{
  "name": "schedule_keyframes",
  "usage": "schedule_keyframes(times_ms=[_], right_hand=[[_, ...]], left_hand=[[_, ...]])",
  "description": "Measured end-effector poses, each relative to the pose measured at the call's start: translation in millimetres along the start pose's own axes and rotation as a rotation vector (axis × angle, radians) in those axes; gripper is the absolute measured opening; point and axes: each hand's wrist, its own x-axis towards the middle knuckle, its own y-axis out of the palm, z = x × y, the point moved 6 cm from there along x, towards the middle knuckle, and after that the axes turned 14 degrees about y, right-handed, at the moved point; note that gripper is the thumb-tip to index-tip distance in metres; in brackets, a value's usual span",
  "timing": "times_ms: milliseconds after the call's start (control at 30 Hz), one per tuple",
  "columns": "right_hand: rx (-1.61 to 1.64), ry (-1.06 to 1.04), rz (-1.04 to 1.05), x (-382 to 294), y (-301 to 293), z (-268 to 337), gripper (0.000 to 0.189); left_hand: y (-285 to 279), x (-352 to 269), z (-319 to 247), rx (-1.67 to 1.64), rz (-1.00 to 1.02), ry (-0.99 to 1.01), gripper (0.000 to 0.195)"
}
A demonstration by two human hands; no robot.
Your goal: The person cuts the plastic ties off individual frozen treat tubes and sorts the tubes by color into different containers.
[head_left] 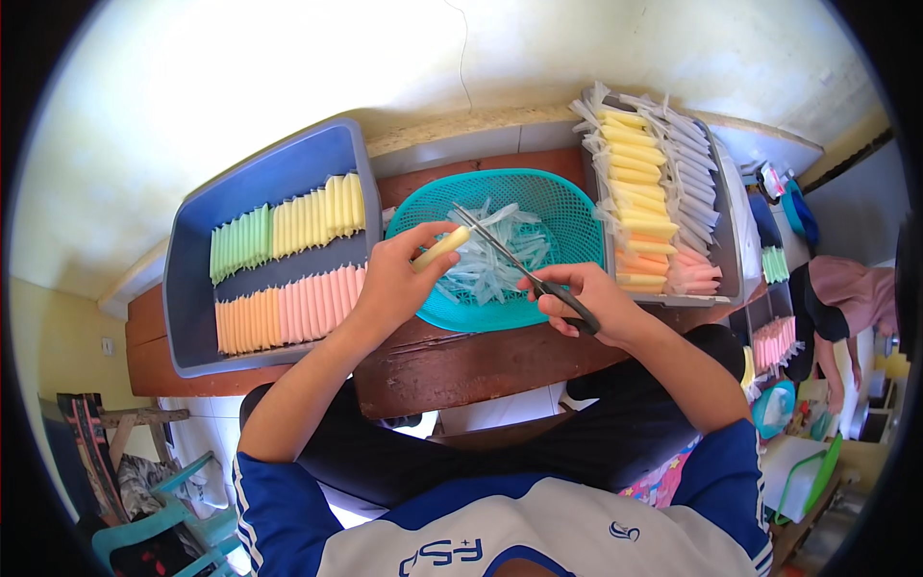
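A yellow filled plastic tube [441, 249] is gripped in my left hand [404, 270], its tied end pointing up and right. My right hand [595, 299] holds scissors [523, 268] with black handles, their blades reaching to the tube's tip. Whether the blades touch it I cannot tell. Below both hands stands a turquoise plastic basket [497, 322] with a heap of clear plastic scraps [497, 252] inside. On the left, a grey-blue tub [270, 141] holds rows of green tubes [240, 241], yellow tubes [317, 213], orange tubes [247, 317] and pink tubes [322, 303].
A grey tub [730, 278] on the right holds yellow, orange, pink and whitish tubes with long loose plastic ends. Everything rests on a brown wooden bench [433, 375] against the wall. At far right a person [840, 296] bends near more tubs. A turquoise chair [159, 523] stands lower left.
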Motion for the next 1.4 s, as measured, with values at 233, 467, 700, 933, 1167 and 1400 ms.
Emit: schedule_keyframes(times_ms=[233, 467, 700, 933, 1167, 1400], right_hand=[[0.001, 0.017, -0.014, 2.9, 0.5, -3.9, 0.050], [0.039, 0.029, -0.017, 7.2, 2.1, -9.8, 0.049], [0.050, 0.023, -0.030, 10.3, 2.2, -14.0, 0.049], [0.040, 0.015, -0.047, 9.7, 2.6, -14.2, 0.051], [0.031, 0.017, -0.052, 10.5, 2.6, -15.4, 0.054], [0.037, 0.028, -0.056, 11.7, 2.7, -17.2, 0.053]], left_hand=[[1.4, -0.2, -7.6, 0.040, -0.015, 0.093, 0.031], [3.5, -0.6, -7.8, 0.091, -0.027, 0.175, 0.030], [4.9, -1.2, -6.3, 0.131, 0.025, 0.150, 0.029], [4.9, -0.7, -10.6, 0.144, 0.024, 0.167, 0.031], [6.0, -1.1, -9.9, 0.140, 0.015, 0.192, 0.031], [7.0, -2.0, -7.7, 0.149, 0.027, 0.196, 0.032]])
